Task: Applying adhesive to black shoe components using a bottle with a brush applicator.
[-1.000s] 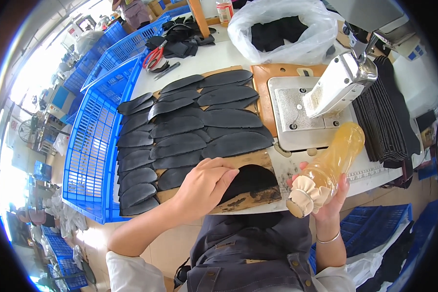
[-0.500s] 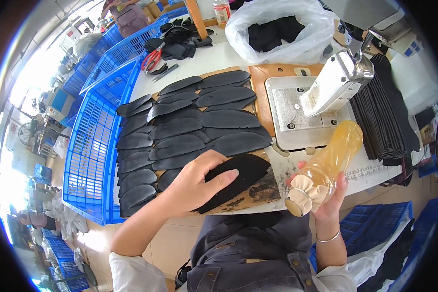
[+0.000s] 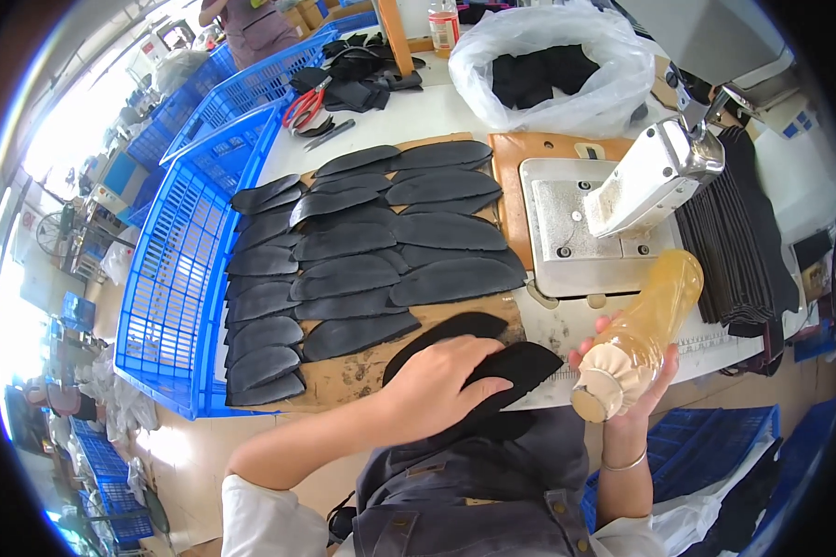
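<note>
My left hand (image 3: 444,385) is closed on a black, pointed-oval fabric piece (image 3: 522,373), held tilted near the table's front edge. Another black piece (image 3: 455,327) lies partly under this hand, on the brown board (image 3: 344,379). In my right hand (image 3: 648,399), whose fingers wrap around it from below, is a clear plastic bottle (image 3: 658,299) of yellowish liquid. Its mouth end, covered by a gathered cream cloth with a round tip (image 3: 607,382), points down toward me. Several overlapping rows of dark curved pieces (image 3: 348,241) cover the board's far part.
A white machine with a metal plate (image 3: 553,218) stands beyond the bottle, with stacked black strips (image 3: 729,232) on its right. Blue crates (image 3: 190,278) line the left side. Farther back are red-handled scissors (image 3: 305,110) and a plastic bag (image 3: 474,70) of black pieces.
My left hand has moved right and slightly nearer, pulling a black piece apart from the one left on the board. The bottle has shifted slightly right and nearer.
</note>
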Tool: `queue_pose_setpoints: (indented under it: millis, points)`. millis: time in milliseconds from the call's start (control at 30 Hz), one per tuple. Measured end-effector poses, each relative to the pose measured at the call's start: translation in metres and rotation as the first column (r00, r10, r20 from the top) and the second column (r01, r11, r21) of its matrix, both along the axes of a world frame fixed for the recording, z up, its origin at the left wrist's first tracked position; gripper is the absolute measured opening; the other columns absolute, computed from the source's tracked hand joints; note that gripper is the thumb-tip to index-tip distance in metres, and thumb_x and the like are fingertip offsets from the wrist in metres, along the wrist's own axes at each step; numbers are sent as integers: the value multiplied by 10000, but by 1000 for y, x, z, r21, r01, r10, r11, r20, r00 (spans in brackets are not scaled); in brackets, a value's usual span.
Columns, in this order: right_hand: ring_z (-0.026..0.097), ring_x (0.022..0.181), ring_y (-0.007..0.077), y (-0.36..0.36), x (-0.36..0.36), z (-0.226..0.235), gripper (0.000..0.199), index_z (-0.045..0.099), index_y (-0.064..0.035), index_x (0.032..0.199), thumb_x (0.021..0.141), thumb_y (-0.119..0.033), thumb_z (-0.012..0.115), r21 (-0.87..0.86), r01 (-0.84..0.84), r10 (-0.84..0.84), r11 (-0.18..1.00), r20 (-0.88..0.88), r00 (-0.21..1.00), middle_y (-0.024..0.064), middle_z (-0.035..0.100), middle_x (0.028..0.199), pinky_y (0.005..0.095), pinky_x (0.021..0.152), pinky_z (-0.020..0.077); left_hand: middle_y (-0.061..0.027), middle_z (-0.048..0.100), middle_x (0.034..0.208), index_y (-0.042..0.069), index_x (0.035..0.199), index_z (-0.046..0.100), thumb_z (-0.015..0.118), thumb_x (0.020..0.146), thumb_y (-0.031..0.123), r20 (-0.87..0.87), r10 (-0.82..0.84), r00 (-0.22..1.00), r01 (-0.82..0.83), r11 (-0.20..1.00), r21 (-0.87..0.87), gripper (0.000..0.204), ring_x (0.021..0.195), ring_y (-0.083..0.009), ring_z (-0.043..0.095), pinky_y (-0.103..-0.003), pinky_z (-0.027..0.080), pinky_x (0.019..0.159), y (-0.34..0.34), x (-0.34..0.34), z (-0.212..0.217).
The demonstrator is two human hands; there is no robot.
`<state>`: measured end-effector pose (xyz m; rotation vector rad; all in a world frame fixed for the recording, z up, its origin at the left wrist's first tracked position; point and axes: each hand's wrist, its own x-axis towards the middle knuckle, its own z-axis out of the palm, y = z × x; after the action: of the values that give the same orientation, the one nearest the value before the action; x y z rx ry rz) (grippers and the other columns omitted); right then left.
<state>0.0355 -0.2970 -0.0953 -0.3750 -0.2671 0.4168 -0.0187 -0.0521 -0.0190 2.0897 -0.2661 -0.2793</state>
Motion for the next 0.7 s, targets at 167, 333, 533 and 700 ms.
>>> queue_pose_setpoints:
  millis: [167,333,533,700]
  points:
    - [582,1030,391,2,-2,0,761,372,-52,1347,849,-618,475,-55,70,-73,996,-59,996,180,488,1233,562,921,448,-103,545,889,5,1137,560,728,751,227,586,28,810,-323,855,405,475,821,-293,527,-379,439,756,10,8,4]
    - [580,1039,390,1,-1,-1,742,382,-68,1346,853,-615,471,-80,69,-72,994,-33,997,180,488,1242,547,918,456,-92,530,899,25,1045,572,759,717,242,251,149,957,-250,860,445,436,847,-288,523,-374,430,783,35,13,2]
    - [587,1025,385,2,-2,-2,739,393,-68,1339,855,-621,464,-72,78,-84,994,-78,993,181,491,1242,537,901,469,-64,535,843,56,903,601,780,687,238,371,140,918,-304,849,432,334,840,-266,518,-364,428,776,35,13,-1]
    - [595,1012,379,4,-3,-2,741,392,-66,1338,857,-627,451,-83,102,-109,991,-93,990,182,497,1234,537,889,475,-68,548,895,58,880,602,785,674,232,418,100,903,-294,854,430,326,859,-271,518,-366,428,782,35,9,-4]
